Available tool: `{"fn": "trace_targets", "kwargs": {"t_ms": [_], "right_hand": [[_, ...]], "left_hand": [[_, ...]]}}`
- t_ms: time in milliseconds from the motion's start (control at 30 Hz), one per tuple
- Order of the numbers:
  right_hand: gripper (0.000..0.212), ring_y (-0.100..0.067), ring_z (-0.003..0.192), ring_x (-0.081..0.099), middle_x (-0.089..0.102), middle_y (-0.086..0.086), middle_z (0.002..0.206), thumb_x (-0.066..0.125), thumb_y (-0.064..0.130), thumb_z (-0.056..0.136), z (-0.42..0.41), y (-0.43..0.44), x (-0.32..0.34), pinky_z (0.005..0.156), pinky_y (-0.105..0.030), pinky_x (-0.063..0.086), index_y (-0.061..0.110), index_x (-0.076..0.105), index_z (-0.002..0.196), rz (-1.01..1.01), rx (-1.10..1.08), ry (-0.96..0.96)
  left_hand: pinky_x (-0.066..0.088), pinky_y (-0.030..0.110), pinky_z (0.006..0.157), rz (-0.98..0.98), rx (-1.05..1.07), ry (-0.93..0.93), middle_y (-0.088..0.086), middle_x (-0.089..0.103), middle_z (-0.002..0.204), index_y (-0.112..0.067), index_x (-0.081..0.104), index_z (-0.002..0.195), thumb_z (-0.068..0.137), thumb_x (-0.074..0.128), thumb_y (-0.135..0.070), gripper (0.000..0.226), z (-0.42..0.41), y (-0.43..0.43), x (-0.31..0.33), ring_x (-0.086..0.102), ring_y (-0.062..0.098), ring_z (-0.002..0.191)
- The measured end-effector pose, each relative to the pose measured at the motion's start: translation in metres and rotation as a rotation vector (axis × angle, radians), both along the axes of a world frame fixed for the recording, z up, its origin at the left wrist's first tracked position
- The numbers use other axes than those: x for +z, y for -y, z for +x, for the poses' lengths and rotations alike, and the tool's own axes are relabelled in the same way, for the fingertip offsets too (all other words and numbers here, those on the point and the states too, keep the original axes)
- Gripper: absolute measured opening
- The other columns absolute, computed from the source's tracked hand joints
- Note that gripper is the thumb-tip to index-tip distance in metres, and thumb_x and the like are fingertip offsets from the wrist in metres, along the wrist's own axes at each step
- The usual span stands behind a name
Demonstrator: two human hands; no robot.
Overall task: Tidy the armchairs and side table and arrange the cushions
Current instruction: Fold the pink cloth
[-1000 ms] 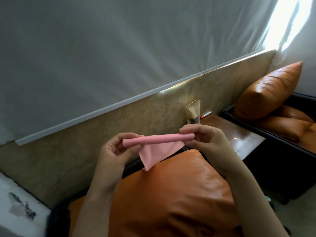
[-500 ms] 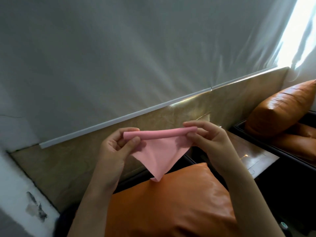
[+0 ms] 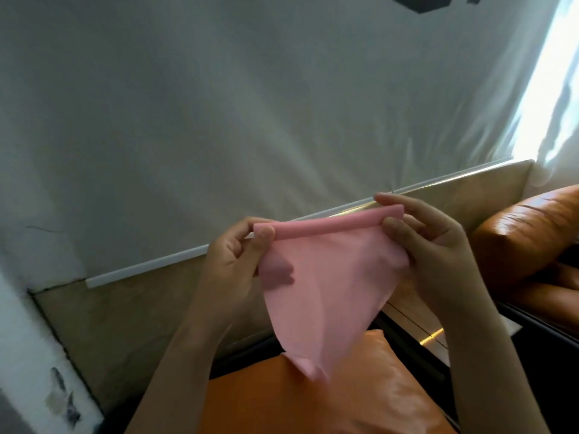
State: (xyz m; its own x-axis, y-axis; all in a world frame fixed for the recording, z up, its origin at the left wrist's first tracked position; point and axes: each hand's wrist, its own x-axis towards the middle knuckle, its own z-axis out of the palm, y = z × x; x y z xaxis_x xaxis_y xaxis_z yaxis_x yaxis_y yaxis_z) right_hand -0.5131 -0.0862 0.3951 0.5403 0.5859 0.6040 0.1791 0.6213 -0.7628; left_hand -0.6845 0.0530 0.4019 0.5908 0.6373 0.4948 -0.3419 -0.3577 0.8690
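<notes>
While left hand [image 3: 233, 261] and right hand [image 3: 429, 245] pinch rolled top edge of pink cloth [image 3: 322, 286], loose corner hangs over orange cushion [image 3: 313, 399].

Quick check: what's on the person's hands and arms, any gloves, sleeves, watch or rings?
Nothing worn shows. The left hand and right hand are bare, without gloves or visible rings. The left forearm and right forearm are bare to the frame's edge: no sleeve, watch or band in view.
</notes>
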Motion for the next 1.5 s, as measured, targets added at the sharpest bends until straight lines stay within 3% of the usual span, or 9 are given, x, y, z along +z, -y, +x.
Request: {"fn": "trace_targets", "kwargs": {"t_ms": [233, 467, 633, 800, 967, 1200, 1300, 1400, 1500], "right_hand": [[0.035, 0.001, 0.063, 0.057, 0.068, 0.007, 0.074, 0.058, 0.004, 0.081, -0.006, -0.009, -0.023, 0.056, -0.01, 0.045, 0.026, 0.075, 0.103, -0.027, 0.029, 0.059], [0.036, -0.009, 0.089, 0.065, 0.073, 0.003, 0.095, 0.056, 0.007, 0.083, -0.005, -0.015, -0.052, 0.073, -0.02, 0.052, 0.032, 0.076, 0.101, -0.131, 0.096, 0.022], [0.022, -0.015, 0.092, 0.068, 0.074, -0.004, 0.097, 0.071, 0.024, 0.076, -0.01, -0.012, -0.07, 0.076, -0.023, 0.054, 0.027, 0.077, 0.098, -0.176, 0.088, 0.018], [0.032, -0.016, 0.084, 0.066, 0.07, -0.003, 0.087, 0.067, 0.01, 0.078, -0.004, -0.016, -0.081, 0.074, -0.028, 0.055, 0.028, 0.074, 0.104, -0.207, -0.025, -0.006], [0.032, -0.026, 0.096, 0.068, 0.072, -0.01, 0.099, 0.069, 0.012, 0.076, 0.004, -0.013, -0.085, 0.082, -0.042, 0.055, 0.024, 0.073, 0.105, -0.25, -0.027, -0.012], [0.02, -0.033, 0.079, 0.067, 0.069, -0.019, 0.081, 0.062, 0.011, 0.085, 0.007, -0.014, -0.085, 0.073, -0.045, 0.055, 0.022, 0.072, 0.098, -0.225, -0.025, -0.034], [0.021, -0.028, 0.069, 0.067, 0.068, -0.02, 0.072, 0.061, 0.011, 0.085, 0.008, -0.013, -0.086, 0.064, -0.036, 0.054, 0.022, 0.072, 0.099, -0.246, -0.016, -0.034], [0.021, -0.028, 0.075, 0.066, 0.064, -0.032, 0.083, 0.068, 0.024, 0.083, 0.01, -0.014, -0.089, 0.07, -0.038, 0.053, 0.022, 0.073, 0.104, -0.224, -0.008, -0.075], [0.041, -0.024, 0.083, 0.068, 0.071, -0.018, 0.091, 0.079, 0.044, 0.07, 0.015, -0.015, -0.094, 0.074, -0.034, 0.054, 0.022, 0.073, 0.105, -0.218, 0.028, -0.113]], "left_hand": [[0.053, 0.022, 0.051, -0.239, -0.039, -0.017, -0.001, 0.066, 0.081, -0.02, 0.068, 0.097, 0.083, 0.058, -0.027, 0.019, 0.002, -0.018, -0.019, 0.062, 0.01, 0.072], [0.052, 0.023, 0.051, -0.275, -0.017, -0.062, -0.002, 0.061, 0.089, -0.024, 0.066, 0.089, 0.091, 0.053, -0.016, 0.015, -0.003, -0.03, -0.035, 0.062, 0.009, 0.074], [0.052, 0.026, 0.058, -0.178, 0.025, -0.13, -0.009, 0.064, 0.079, -0.024, 0.063, 0.08, 0.074, 0.065, -0.033, 0.011, -0.004, -0.035, -0.046, 0.063, 0.01, 0.073], [0.057, 0.027, 0.07, -0.063, 0.068, -0.252, -0.001, 0.069, 0.091, -0.027, 0.06, 0.107, 0.077, 0.061, -0.036, 0.03, -0.003, -0.036, -0.054, 0.069, 0.014, 0.082], [0.057, 0.021, 0.07, -0.025, 0.043, -0.257, -0.006, 0.071, 0.087, -0.02, 0.063, 0.103, 0.082, 0.061, -0.023, 0.021, 0.001, -0.036, -0.057, 0.07, 0.013, 0.08], [0.058, 0.027, 0.066, -0.041, -0.028, -0.245, -0.01, 0.068, 0.089, -0.019, 0.062, 0.099, 0.077, 0.057, -0.033, 0.026, 0.007, -0.04, -0.059, 0.067, 0.012, 0.087], [0.058, 0.03, 0.063, -0.056, -0.062, -0.246, -0.008, 0.066, 0.092, -0.022, 0.062, 0.097, 0.081, 0.056, -0.031, 0.02, 0.006, -0.042, -0.063, 0.066, 0.014, 0.088], [0.059, 0.033, 0.065, -0.116, -0.113, -0.217, -0.009, 0.066, 0.095, -0.029, 0.067, 0.091, 0.08, 0.057, -0.027, 0.015, 0.007, -0.041, -0.066, 0.066, 0.012, 0.087], [0.056, 0.026, 0.065, -0.158, -0.144, -0.198, -0.009, 0.069, 0.09, -0.023, 0.064, 0.094, 0.079, 0.056, -0.02, 0.017, 0.007, -0.038, -0.068, 0.067, 0.009, 0.084]]}}
